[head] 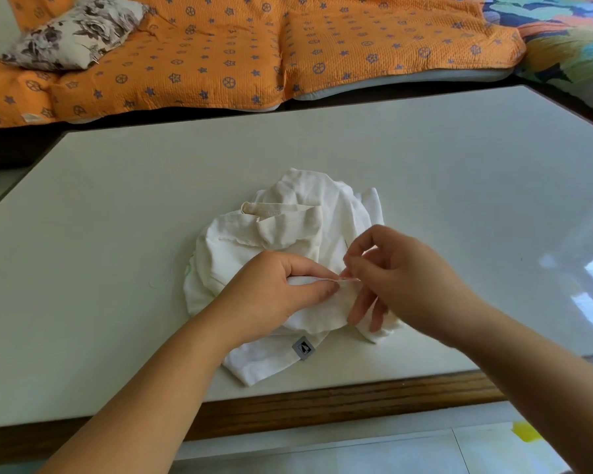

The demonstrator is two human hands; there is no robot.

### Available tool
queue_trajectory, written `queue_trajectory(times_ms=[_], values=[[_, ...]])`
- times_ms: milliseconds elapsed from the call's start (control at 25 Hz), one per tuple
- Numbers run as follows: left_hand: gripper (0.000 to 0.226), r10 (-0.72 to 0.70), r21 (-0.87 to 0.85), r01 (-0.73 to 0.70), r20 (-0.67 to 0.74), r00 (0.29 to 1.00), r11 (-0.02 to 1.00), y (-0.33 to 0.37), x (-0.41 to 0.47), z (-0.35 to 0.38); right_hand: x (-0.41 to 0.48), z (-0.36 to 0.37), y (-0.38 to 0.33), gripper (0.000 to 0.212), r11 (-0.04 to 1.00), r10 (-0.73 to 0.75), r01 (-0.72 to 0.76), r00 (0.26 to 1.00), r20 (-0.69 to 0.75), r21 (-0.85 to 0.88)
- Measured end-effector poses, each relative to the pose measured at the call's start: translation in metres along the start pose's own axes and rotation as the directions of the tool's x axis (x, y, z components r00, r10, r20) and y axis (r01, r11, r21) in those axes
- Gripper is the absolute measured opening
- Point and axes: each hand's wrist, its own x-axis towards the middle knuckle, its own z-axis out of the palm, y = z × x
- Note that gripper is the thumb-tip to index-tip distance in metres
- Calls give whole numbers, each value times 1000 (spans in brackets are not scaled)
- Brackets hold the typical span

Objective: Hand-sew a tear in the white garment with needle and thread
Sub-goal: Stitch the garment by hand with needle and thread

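L hand (281,289) pinches shirt (339,213) fold, R hand (401,278) at its 3 o'clock pinches needle (350,279); a slipping fold could mean pricking L hand.

Wide bare surface of the desk (117,217) lies open to the left, to the right and beyond the crumpled white garment (322,206), which heaps up near the middle of the near half as the one raised obstacle on it. The left hand (274,289) and right hand (401,275) sit on the near part of that heap, fingers almost meeting, and both forearms (172,367) cross the desk's wooden front edge (322,401), filling the near approach save a gap between them. Past the far edge stands an orange-covered sofa (220,56) with a floral pillow (76,32) at its left end.
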Motion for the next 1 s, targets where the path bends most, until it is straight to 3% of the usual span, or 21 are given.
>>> queue_trajectory(times_ms=[200, 1000], values=[[8, -2, 19, 2, -26, 1000, 1000, -2, 0, -6, -2, 1, 10, 12, 999, 16, -14, 998, -63, 38], [6, 7, 48, -4, -66, 998, 999, -4, 0, -7, -8, -3, 11, 19, 999, 25, -23, 998, 53, -25]])
